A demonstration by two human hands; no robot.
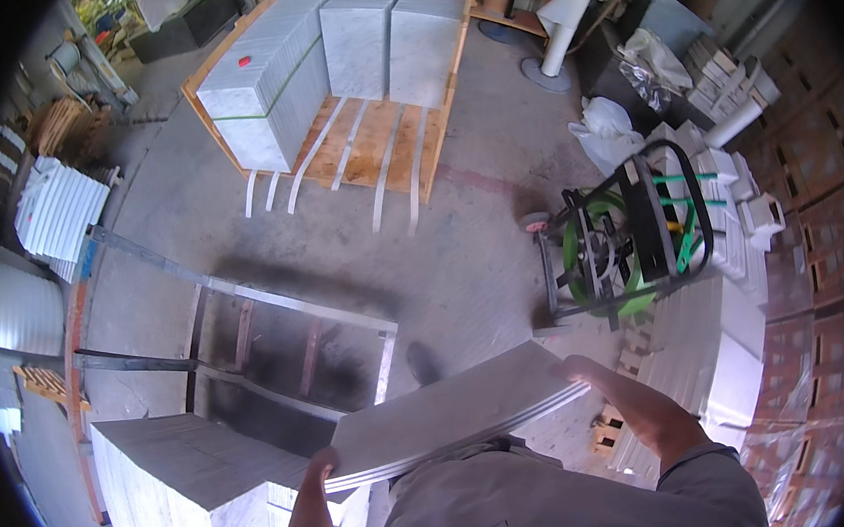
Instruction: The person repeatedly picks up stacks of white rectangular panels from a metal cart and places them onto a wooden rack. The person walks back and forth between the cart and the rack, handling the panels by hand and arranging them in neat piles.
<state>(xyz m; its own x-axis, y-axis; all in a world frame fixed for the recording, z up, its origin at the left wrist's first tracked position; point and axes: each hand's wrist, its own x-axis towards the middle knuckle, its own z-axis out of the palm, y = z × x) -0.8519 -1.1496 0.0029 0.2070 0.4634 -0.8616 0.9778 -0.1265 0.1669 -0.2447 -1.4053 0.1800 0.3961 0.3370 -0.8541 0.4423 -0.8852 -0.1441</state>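
A small stack of thin pale stone slabs (445, 414) is held in front of my body, tilted, its right end farther from me. My left hand (324, 463) is closed on the near left corner of the stack. At the far right corner, my right hand (572, 370) grips the same slabs, its fingers partly hidden by the edge. Just left of my left arm stands a large block of stacked stone slabs (166, 487). Beyond the held stack is a low metal frame (296, 320).
A wooden crate (445, 121) ahead holds upright slabs (301, 83), with white straps (384, 171) across its bare floor. At right are a strapping cart (630, 235) with green band, stacked slabs (690, 340) and wrapped pallets (819, 329). A white post (570, 30) stands at the back.
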